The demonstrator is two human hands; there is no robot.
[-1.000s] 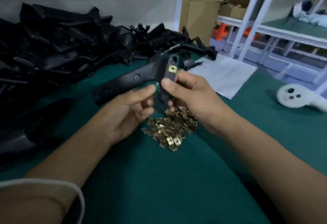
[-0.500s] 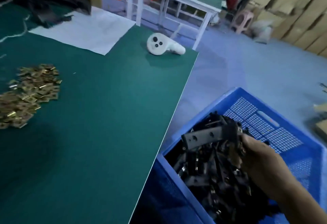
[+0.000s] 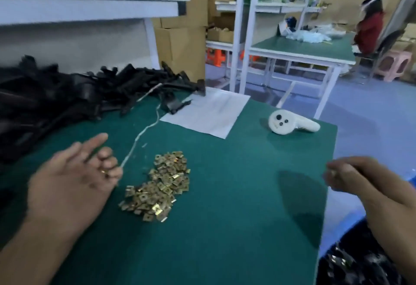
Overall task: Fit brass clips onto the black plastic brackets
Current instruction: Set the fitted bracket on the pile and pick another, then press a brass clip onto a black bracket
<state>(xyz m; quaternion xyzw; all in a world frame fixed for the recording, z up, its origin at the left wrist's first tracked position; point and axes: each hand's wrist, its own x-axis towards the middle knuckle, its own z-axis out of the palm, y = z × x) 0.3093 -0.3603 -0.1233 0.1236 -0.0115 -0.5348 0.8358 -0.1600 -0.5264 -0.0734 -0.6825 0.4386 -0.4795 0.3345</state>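
Head view blurs both hands, so fine detail is soft. Left hand (image 3: 74,179) hovers over the green table (image 3: 225,228) just left of the clips (image 3: 161,185), palm turned up, index finger stretched forward and the other fingers loosely bent; a small brass glint sits at the bent fingertips — whether it is a clip pinched there or one lying in the palm is too smeared to say. Right hand (image 3: 360,179) is at the table's right edge, fingers curled inward; something pale shows at the fingertips, but I cannot tell whether it grips anything.

The clips lie in a loose heap on the mat between the two hands, nearer the left one. Brackets (image 3: 67,100) are piled along the table's far left, dark and tangled, single pieces hard to separate, the pile cut off by the left edge. More black parts (image 3: 351,264) show at the bottom right below the table edge, partly hidden by the right forearm — their container is barely visible.

A white cord (image 3: 144,131) runs from the pile toward the left hand. A paper sheet (image 3: 207,111) lies beyond the clips, and a white controller (image 3: 290,122) rests near the far right corner.
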